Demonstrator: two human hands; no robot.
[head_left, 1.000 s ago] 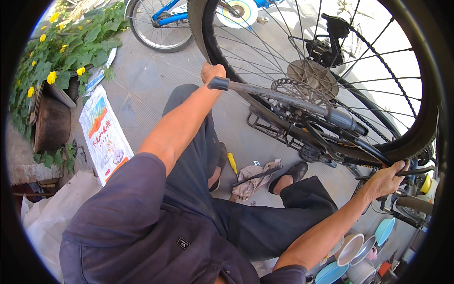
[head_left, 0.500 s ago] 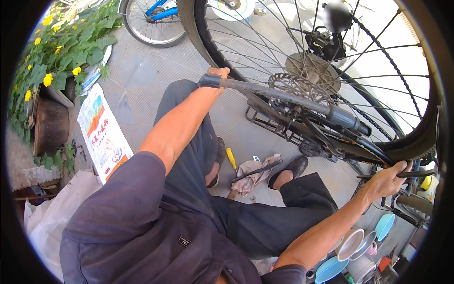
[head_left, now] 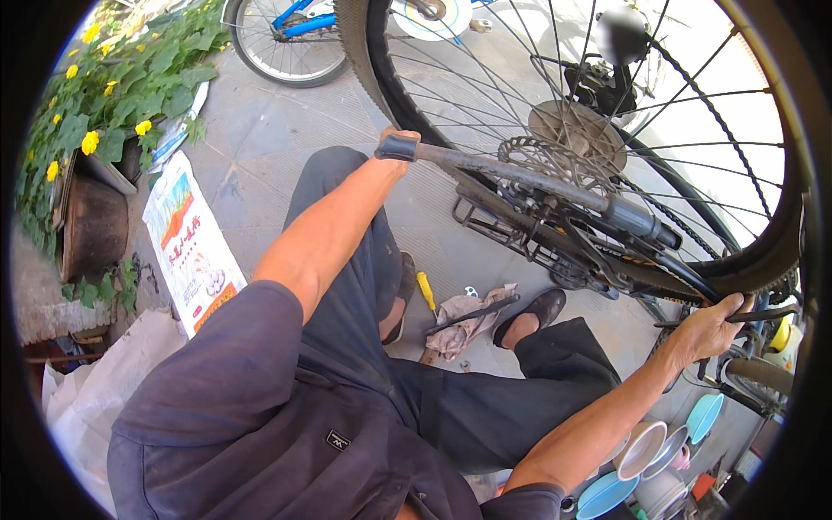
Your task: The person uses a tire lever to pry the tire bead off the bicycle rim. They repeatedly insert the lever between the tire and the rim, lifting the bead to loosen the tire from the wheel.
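Across the wheel's near side lies a long grey tube [head_left: 511, 176] with a black sleeve at one end and a thicker dark collar at the other. My left hand [head_left: 401, 152] is closed around the sleeved end. At lower right, my right hand [head_left: 706, 329] is closed on a black bar [head_left: 771, 315], close against the tyre's lower edge. Part of the bar is hidden by the fingers. Above the tube stands a large spoked bicycle wheel [head_left: 381, 74] with a black tyre, a brake disc and a sprocket cluster [head_left: 576, 139]; a dark chain [head_left: 693, 78] shows beyond.
Between my feet lie a yellow-handled tool [head_left: 425, 290] and a crumpled cloth [head_left: 459, 334] with a dark bar across it. A blue bicycle [head_left: 308, 26] stands beyond. Left are a flowering plant [head_left: 160, 61], a brown pot [head_left: 94, 230] and a printed sack [head_left: 186, 234]. Several basins [head_left: 641, 451] sit at lower right.
The view has shifted slightly. My hands keep the same hold, and the wheel and tube look almost unchanged.
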